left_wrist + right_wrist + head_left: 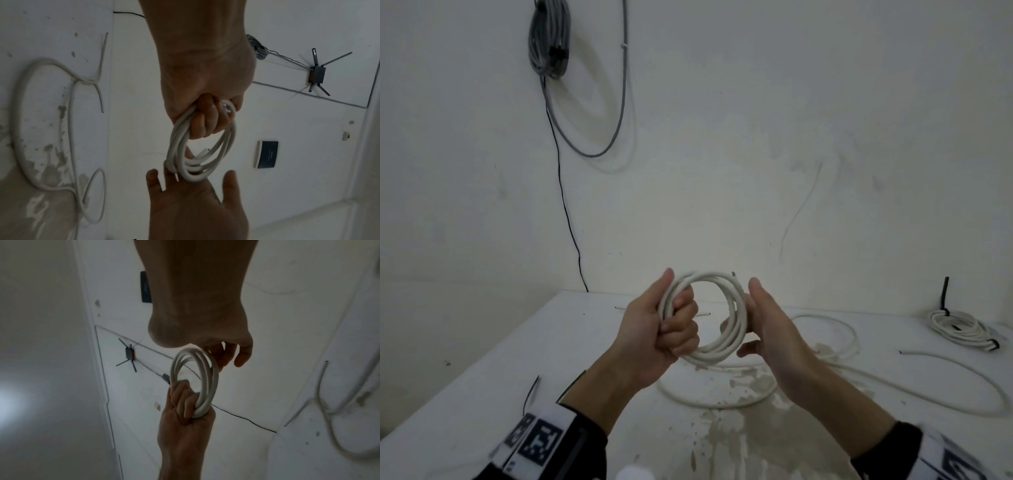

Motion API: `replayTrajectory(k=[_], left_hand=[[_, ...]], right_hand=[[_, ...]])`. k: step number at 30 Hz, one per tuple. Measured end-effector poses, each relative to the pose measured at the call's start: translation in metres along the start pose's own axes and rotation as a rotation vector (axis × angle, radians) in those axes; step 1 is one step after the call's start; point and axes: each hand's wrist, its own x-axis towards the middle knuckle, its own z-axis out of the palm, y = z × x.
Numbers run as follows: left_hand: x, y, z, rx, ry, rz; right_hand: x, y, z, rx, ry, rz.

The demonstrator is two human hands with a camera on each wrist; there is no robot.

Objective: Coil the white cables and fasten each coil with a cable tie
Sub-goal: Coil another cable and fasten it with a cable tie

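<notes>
Held up above the table is a white cable coil (pixel 709 275) of several turns. My left hand (pixel 674 329) grips its left side in a fist, fingers curled through the loop. The wrist views show this coil (pixel 179 154) (pixel 205 378) hanging from the left hand (pixel 205 113) (pixel 183 418). At the coil's right side my right hand (pixel 767 325) (pixel 191 203) (pixel 226 353) is spread, its fingers touching the outer turns without closing round them. A dark cable end sticks out at the coil's top right.
Loose white cable (pixel 722 404) loops on the stained white table (pixel 482 394) under the hands, and more cable (pixel 962 380) trails right. A coil bound with black ties (pixel 959 325) lies back right. A thin black tie (pixel 532 394) lies near left. Grey cable bundle (pixel 549 41) hangs on the wall.
</notes>
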Motion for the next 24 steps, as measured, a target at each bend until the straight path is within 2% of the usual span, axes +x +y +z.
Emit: replayTrajectory(k=[2,3,7,10,15,19,24], left_hand=[[-0.002,-0.005,0.0,0.025,-0.002,-0.005],[-0.003,-0.007,-0.001,0.012,-0.015,-0.004],[-0.006,-0.009,-0.004,-0.04,-0.141,-0.055],[-0.007,-0.008,0.0,0.06,-0.153,-0.111],[-0.006,-0.005,0.01,0.143,-0.106,-0.162],[-0.005,-0.001,0.017,0.195,-0.033,-0.165],[-0.003,-0.003,0.026,0.465,-0.067,-0.216]], right_hand=[[-0.005,0.004,0.003,-0.154,-0.015,-0.106],[-0.007,0.005,0.004,-0.158,-0.015,-0.146],[-0.007,0.002,0.002,0.136,-0.056,-0.176],[-0.007,-0.001,0.0,0.157,-0.046,-0.186],[-0.005,-0.008,0.001,-0.043,-0.02,-0.174],[-0.002,-0.008,-0.004,-0.204,-0.039,-0.251],[-0.004,0.003,-0.007,-0.342,-0.074,-0.373]])
